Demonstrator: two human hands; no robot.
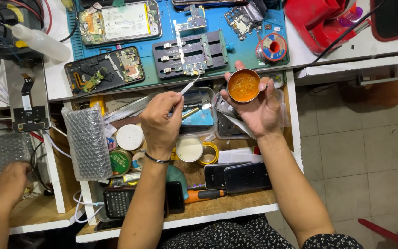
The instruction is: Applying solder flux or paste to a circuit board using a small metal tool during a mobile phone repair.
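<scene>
My left hand [160, 121], with a dark bangle on the wrist, grips thin metal tweezers [189, 86]. Their tip points up at a small circuit board clamped in a dark metal holder [190, 53] on the blue mat [217, 23]. My right hand [259, 108] holds a small round tin of orange paste [243, 85] up by its rim, just right of the tweezers' tip. Both hands hover over an open drawer [236, 203] below the bench edge.
On the mat lie an opened phone with its battery showing [119, 21], a black phone frame [104, 70] and a solder spool [272, 47]. The drawer holds a bubble-wrap roll [88, 143], tins, tape and several phones [238, 176]. Another person's hand [6, 184] rests at lower left.
</scene>
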